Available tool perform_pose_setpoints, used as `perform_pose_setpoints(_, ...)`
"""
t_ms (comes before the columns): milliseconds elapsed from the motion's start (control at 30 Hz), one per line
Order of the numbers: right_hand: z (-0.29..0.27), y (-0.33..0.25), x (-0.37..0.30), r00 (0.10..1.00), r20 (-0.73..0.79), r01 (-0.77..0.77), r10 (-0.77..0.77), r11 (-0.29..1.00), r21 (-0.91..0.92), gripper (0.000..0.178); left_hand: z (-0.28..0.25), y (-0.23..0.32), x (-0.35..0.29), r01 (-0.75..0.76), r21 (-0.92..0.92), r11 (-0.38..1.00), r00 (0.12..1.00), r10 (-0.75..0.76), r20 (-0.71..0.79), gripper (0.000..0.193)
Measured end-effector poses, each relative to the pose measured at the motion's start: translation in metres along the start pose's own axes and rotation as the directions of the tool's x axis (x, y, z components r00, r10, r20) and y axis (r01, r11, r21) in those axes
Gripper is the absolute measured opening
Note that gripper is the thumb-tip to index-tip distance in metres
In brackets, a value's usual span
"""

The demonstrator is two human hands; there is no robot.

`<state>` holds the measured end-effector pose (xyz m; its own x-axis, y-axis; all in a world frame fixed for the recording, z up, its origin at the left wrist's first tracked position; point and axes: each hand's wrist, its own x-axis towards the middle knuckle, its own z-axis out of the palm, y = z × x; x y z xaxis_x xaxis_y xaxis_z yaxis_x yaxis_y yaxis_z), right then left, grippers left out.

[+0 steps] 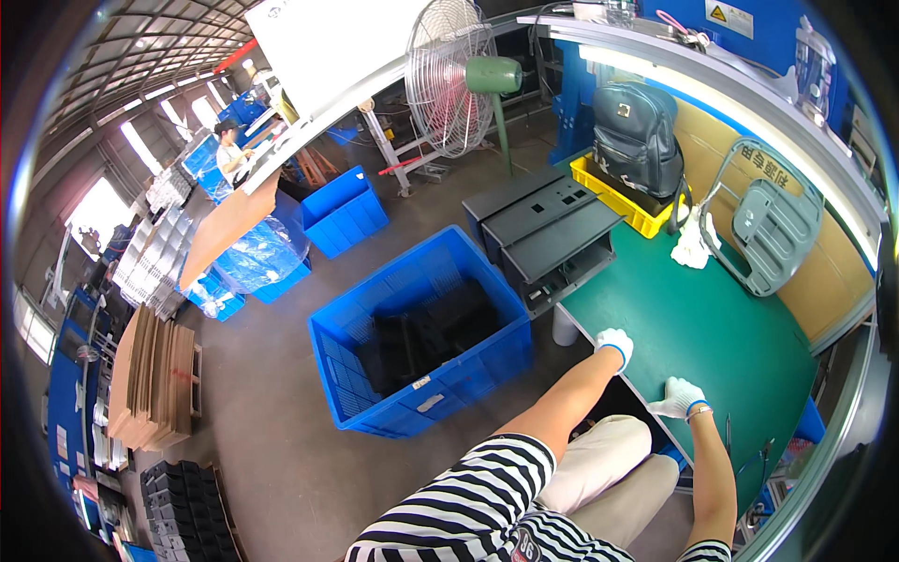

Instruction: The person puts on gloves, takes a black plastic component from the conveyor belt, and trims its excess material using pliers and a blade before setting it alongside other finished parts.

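Currently, both knit-gloved hands lie at the near edge of the smooth green table (721, 323). The left grip (614, 347), in ribbed white fabric, is curled, and whether its fingers enclose anything I cannot tell. The right grip (682, 397) is partly spread, its thumb jutting away from bent fingers, with nothing visible in it.

Nearest to the left grip, at the table's far-left corner, sit matte black housings (554, 229), boxy and flat-faced, with crisp edges and small rectangular cut-outs. Left of the table, on the floor, stands a deep, ribbed blue plastic crate (440, 405) holding dark pieces (431, 332). Along the table's far side, a shiny black backpack (637, 136) stands in a yellow plastic tray (622, 204), beside a crumpled white cloth (691, 244). Toward the table's right rear, a grey chair (775, 223) with a curved tubular frame leans against tan cardboard (843, 286).
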<state>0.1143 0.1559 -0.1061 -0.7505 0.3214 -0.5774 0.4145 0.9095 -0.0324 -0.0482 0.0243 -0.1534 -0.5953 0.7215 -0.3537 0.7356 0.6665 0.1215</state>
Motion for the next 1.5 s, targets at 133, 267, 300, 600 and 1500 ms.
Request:
perform_pose_setpoints(133,0.008,0.006,-0.003,0.995,-0.093,0.037,-0.033,0.998,0.043,0.078,-0.004,0.002,-0.002,-0.008,0.013,1.0,1.0,0.008,0.004,0.027)
perform_pose_setpoints(267,0.02,0.007,-0.001,0.986,-0.16,0.057,-0.047,0.997,0.055,0.074,0.002,-0.004,-0.004,0.017,-0.014,1.0,0.999,-0.018,-0.037,0.026)
perform_pose_setpoints(300,0.021,0.009,-0.002,0.987,-0.155,0.056,-0.048,0.997,0.047,0.07,-0.003,-0.001,-0.007,-0.002,-0.014,1.0,1.0,0.002,-0.017,0.027)
perform_pose_setpoints(600,0.031,0.017,0.005,0.967,-0.241,0.108,-0.079,0.988,0.108,0.059,0.002,-0.002,0.001,-0.004,-0.001,1.0,1.0,0.004,-0.004,0.027)
perform_pose_setpoints(1500,0.002,0.012,-0.001,0.999,0.046,0.005,-0.006,1.0,0.014,0.077,-0.027,0.024,-0.01,-0.042,0.071,0.997,0.991,0.032,0.131,0.027)
